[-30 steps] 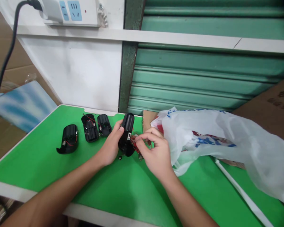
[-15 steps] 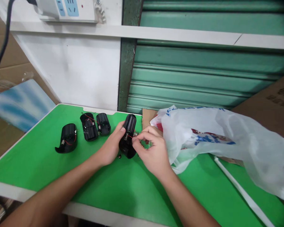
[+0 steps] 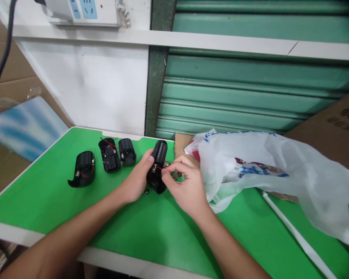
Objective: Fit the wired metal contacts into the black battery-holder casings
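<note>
My left hand (image 3: pixel 138 178) is closed round the left side of a black plastic housing (image 3: pixel 159 153), its thumb on the front. The housing stands tilted over the green tabletop, with a small metal part and a thin red wire (image 3: pixel 159 168) at its middle. At its right edge my right hand (image 3: pixel 186 182) pinches the end of that wire between thumb and fingertips. Small metal parts (image 3: pixel 179 177) lie behind the right hand, partly covered by it. Another tiny metal part (image 3: pixel 147 191) lies just below the housing.
Three similar black housings (image 3: pixel 85 168) with red wires lie to the left. A white plastic bag (image 3: pixel 250 166) covers the table's back right, near a white strip (image 3: pixel 296 234). A green shutter (image 3: pixel 250 77) stands behind; a power strip (image 3: pixel 87 13) sits above.
My right hand has shifted very slightly left at the housing's edge, still pinching the wire. Otherwise the hands and the housing look nearly the same.
</note>
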A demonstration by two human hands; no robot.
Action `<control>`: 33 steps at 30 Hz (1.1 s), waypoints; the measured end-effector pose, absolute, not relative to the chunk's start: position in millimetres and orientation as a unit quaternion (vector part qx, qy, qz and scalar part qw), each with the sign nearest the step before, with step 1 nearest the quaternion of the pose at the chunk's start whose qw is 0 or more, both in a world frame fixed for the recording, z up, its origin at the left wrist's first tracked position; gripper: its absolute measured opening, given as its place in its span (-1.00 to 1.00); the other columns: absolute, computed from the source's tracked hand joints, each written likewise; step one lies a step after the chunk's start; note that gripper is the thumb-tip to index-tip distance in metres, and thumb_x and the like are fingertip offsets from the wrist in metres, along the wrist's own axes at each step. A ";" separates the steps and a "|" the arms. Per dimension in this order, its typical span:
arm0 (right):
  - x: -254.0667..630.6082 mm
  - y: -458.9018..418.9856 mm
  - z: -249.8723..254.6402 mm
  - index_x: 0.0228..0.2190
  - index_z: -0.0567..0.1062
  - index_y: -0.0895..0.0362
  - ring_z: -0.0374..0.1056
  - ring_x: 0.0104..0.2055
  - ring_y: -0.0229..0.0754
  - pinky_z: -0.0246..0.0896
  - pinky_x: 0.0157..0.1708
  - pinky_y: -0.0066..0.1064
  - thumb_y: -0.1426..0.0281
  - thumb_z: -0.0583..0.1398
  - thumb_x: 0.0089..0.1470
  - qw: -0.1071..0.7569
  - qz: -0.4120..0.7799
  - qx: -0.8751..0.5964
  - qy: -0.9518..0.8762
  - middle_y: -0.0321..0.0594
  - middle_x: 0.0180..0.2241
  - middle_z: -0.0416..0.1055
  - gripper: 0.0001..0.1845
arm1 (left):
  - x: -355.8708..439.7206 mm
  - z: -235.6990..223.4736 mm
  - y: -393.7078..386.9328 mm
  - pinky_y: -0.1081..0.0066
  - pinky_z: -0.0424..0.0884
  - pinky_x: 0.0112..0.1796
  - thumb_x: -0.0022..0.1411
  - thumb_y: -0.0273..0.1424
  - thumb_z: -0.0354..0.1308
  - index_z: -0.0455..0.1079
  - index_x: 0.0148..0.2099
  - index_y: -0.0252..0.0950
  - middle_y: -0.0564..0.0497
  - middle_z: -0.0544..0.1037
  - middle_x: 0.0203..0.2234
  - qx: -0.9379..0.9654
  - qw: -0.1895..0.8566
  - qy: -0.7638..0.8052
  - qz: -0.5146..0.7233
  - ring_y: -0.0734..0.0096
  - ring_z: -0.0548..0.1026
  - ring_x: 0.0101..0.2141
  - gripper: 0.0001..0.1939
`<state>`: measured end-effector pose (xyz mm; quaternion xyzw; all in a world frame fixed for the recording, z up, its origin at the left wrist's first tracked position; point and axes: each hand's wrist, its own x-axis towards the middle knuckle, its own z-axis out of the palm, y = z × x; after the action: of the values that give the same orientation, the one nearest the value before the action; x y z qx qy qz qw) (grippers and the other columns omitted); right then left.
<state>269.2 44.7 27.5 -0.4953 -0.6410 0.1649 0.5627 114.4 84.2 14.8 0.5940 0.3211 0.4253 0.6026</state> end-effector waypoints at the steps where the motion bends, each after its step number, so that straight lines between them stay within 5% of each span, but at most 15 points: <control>1: 268.9 44.6 27.2 -0.61 0.46 0.08 0.18 -0.51 -0.30 0.09 -0.54 -0.44 0.44 0.23 0.05 0.563 0.164 -0.494 -0.642 -0.35 -0.52 0.29 -0.78 | 114.8 15.9 83.7 0.18 0.12 0.34 0.46 0.07 -0.03 0.29 0.37 -0.22 -0.08 0.43 0.28 0.590 0.604 0.322 0.428 0.05 0.32 0.28 -0.35; 16: 270.1 44.0 27.1 -0.61 0.42 0.08 0.20 -0.50 -0.30 0.10 -0.53 -0.44 0.48 0.22 0.07 0.544 0.124 -0.493 -0.667 -0.35 -0.52 0.28 -0.76 | 116.6 24.3 81.1 0.15 0.18 0.31 0.46 0.01 -0.03 0.28 0.36 -0.29 -0.15 0.45 0.25 0.594 0.605 0.310 0.430 0.00 0.36 0.25 -0.36; 22: 268.6 41.8 29.7 -0.61 0.43 0.09 0.20 -0.50 -0.31 0.10 -0.51 -0.44 0.48 0.22 0.05 0.556 0.134 -0.484 -0.662 -0.35 -0.52 0.28 -0.77 | 115.8 33.5 76.6 0.14 0.18 0.32 0.40 -0.20 -0.02 0.31 0.33 -0.30 -0.11 0.47 0.22 0.573 0.625 0.307 0.432 0.02 0.36 0.26 -0.46; 29: 279.0 50.5 33.1 -0.60 0.55 0.09 0.24 -0.49 -0.27 0.11 -0.49 -0.41 0.29 0.28 0.00 0.583 0.409 -0.453 -0.536 -0.29 -0.51 0.38 -0.79 | 116.7 26.0 84.9 0.06 0.39 0.16 0.28 -0.14 0.03 0.30 0.31 -0.26 -0.09 0.59 0.02 0.509 0.681 0.300 0.434 -0.01 0.52 0.07 -0.39; 33: 282.6 53.9 37.0 -0.64 0.47 0.11 0.14 -0.53 -0.30 0.07 -0.52 -0.42 0.21 0.34 -0.08 0.567 0.566 -0.407 -0.439 -0.31 -0.56 0.32 -0.70 | 116.8 26.9 85.7 0.08 0.46 0.07 0.27 -0.13 0.04 0.29 0.30 -0.24 -0.07 0.60 -0.03 0.489 0.690 0.310 0.434 0.02 0.55 0.00 -0.39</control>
<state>282.6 53.9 37.0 -0.4069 -0.4390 0.5663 0.5666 116.8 85.7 26.9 0.4887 0.3102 0.4343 0.6902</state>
